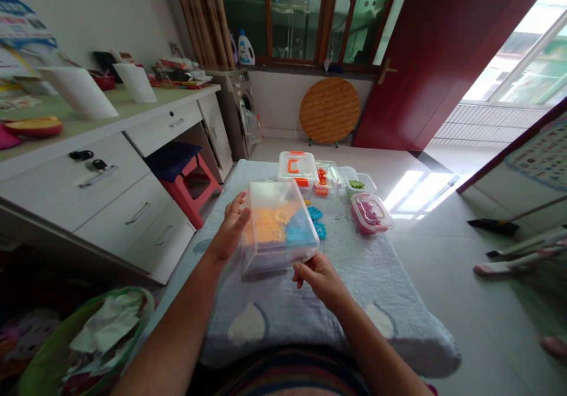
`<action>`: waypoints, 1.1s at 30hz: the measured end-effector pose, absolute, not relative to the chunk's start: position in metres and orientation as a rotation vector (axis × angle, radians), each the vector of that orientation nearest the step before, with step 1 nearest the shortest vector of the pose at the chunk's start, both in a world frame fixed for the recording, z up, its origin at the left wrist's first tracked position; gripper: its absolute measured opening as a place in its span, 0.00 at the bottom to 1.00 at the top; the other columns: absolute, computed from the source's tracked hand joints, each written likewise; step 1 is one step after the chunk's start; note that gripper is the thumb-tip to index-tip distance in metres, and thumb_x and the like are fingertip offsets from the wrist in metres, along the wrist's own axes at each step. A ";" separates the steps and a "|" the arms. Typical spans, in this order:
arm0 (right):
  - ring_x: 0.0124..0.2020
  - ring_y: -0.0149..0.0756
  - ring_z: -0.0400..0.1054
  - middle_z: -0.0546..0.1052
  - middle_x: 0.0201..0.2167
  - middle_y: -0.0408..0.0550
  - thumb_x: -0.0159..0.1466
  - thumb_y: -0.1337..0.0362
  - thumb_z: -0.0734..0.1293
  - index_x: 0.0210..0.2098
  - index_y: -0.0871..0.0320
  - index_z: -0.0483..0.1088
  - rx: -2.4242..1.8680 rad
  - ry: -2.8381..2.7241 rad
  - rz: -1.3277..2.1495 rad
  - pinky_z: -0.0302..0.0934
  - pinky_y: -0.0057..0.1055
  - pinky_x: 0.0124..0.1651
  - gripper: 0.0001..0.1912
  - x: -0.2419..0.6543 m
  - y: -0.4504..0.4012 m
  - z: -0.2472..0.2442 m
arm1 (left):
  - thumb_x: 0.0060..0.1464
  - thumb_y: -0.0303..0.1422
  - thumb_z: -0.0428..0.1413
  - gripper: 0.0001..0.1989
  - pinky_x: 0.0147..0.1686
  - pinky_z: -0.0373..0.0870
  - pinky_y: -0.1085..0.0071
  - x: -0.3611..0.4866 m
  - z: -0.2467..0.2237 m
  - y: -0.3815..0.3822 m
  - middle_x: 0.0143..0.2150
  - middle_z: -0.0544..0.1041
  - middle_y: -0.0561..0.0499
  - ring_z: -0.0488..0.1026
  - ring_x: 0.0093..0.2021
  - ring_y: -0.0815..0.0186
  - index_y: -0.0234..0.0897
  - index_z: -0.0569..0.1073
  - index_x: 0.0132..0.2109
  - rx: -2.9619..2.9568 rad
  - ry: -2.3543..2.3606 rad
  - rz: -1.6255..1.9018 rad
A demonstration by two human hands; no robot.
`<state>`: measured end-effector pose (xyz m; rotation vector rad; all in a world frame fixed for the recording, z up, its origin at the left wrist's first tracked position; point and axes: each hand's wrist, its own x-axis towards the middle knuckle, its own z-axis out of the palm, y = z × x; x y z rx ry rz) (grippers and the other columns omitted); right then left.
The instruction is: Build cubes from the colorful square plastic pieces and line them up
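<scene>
Between my hands is a clear plastic box [277, 207]; orange, blue and some purple pieces show through its walls. My left hand [231, 227] grips its left side, with the thumb against the wall. At the near right corner my right hand [321, 278] pinches the lower edge with curled fingers. I cannot tell whether the box touches the cloth below. Just right of it, blue gear-shaped pieces [319, 230] lie on the cloth, and a small bit of yellow peeks out behind the box.
Along the cloth-covered table [354, 283] stand a lidded box with orange clips [297, 164], a container of orange pieces [322, 186], a tub with green pieces [358, 186] and a lidded tub of pink pieces [371, 214]. A red stool [195, 189] and a green basket [148, 307] are at left.
</scene>
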<state>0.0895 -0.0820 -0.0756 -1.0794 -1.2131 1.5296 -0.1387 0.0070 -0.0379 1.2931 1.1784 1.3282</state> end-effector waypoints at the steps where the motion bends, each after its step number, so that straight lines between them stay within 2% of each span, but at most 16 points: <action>1: 0.19 0.28 0.65 0.72 0.19 0.39 0.56 0.52 0.71 0.34 0.58 0.69 -1.063 -1.167 1.562 0.62 0.26 0.24 0.16 0.089 -0.083 -0.078 | 0.53 0.53 0.57 0.35 0.67 0.47 0.50 -0.136 -0.031 0.009 0.66 0.60 0.44 0.54 0.68 0.47 0.46 0.64 0.64 1.382 1.254 1.301; 5: 0.17 0.29 0.66 0.75 0.18 0.42 0.55 0.53 0.71 0.36 0.60 0.73 -0.930 -0.944 1.687 0.62 0.26 0.22 0.16 0.084 -0.092 -0.088 | 0.55 0.50 0.57 0.32 0.69 0.41 0.52 -0.119 -0.009 0.010 0.67 0.60 0.44 0.52 0.69 0.48 0.44 0.64 0.64 1.591 1.265 1.261; 12: 0.17 0.28 0.65 0.75 0.18 0.42 0.54 0.60 0.71 0.34 0.59 0.75 -0.761 -0.787 1.749 0.60 0.25 0.21 0.11 0.081 -0.097 -0.086 | 0.58 0.50 0.54 0.33 0.64 0.57 0.52 -0.120 -0.005 -0.022 0.67 0.61 0.44 0.58 0.67 0.49 0.42 0.59 0.65 1.410 0.977 1.339; 16: 0.18 0.27 0.64 0.74 0.19 0.41 0.55 0.61 0.70 0.29 0.59 0.73 -0.753 -0.865 1.691 0.59 0.24 0.22 0.08 0.080 -0.096 -0.072 | 0.59 0.52 0.51 0.31 0.65 0.54 0.51 -0.140 0.000 -0.055 0.70 0.54 0.45 0.51 0.70 0.49 0.45 0.61 0.64 1.838 1.134 1.398; 19: 0.19 0.27 0.63 0.73 0.19 0.42 0.57 0.60 0.68 0.26 0.59 0.72 -0.816 -1.046 1.624 0.60 0.26 0.24 0.09 0.077 -0.094 -0.058 | 0.60 0.51 0.51 0.30 0.66 0.50 0.48 -0.149 0.000 -0.081 0.69 0.54 0.44 0.51 0.69 0.49 0.45 0.60 0.65 2.161 1.354 1.436; 22: 0.19 0.27 0.62 0.71 0.19 0.41 0.59 0.60 0.65 0.24 0.58 0.69 -0.924 -1.261 1.554 0.60 0.26 0.25 0.10 0.068 -0.089 -0.041 | 0.60 0.44 0.53 0.29 0.66 0.50 0.49 -0.152 -0.014 -0.100 0.68 0.56 0.42 0.53 0.68 0.49 0.44 0.57 0.66 2.298 1.542 1.466; 25: 0.21 0.27 0.60 0.67 0.20 0.39 0.59 0.65 0.63 0.24 0.57 0.65 -1.015 -1.484 1.301 0.58 0.24 0.26 0.08 0.054 -0.080 -0.022 | 0.60 0.41 0.53 0.31 0.66 0.52 0.50 -0.153 -0.035 -0.105 0.66 0.58 0.41 0.56 0.66 0.51 0.41 0.55 0.67 2.052 1.703 1.540; 28: 0.26 0.28 0.62 0.69 0.29 0.42 0.58 0.69 0.63 0.32 0.57 0.68 -1.011 -1.699 0.849 0.60 0.26 0.32 0.02 0.036 -0.068 -0.009 | 0.59 0.44 0.53 0.28 0.63 0.58 0.51 -0.155 -0.051 -0.097 0.60 0.66 0.42 0.64 0.60 0.53 0.40 0.59 0.63 1.536 1.678 1.528; 30: 0.30 0.30 0.65 0.71 0.36 0.45 0.60 0.71 0.62 0.39 0.57 0.69 -1.015 -1.814 0.686 0.63 0.28 0.37 0.08 0.024 -0.061 -0.005 | 0.56 0.45 0.56 0.25 0.60 0.63 0.52 -0.154 -0.057 -0.088 0.53 0.72 0.44 0.69 0.55 0.55 0.39 0.64 0.57 1.213 1.515 1.468; 33: 0.39 0.35 0.69 0.72 0.41 0.49 0.62 0.72 0.60 0.45 0.56 0.69 -1.111 -1.971 0.606 0.65 0.32 0.44 0.13 0.006 -0.053 -0.009 | 0.51 0.44 0.62 0.23 0.58 0.66 0.51 -0.151 -0.062 -0.079 0.47 0.75 0.47 0.72 0.54 0.56 0.40 0.65 0.50 0.867 1.277 1.403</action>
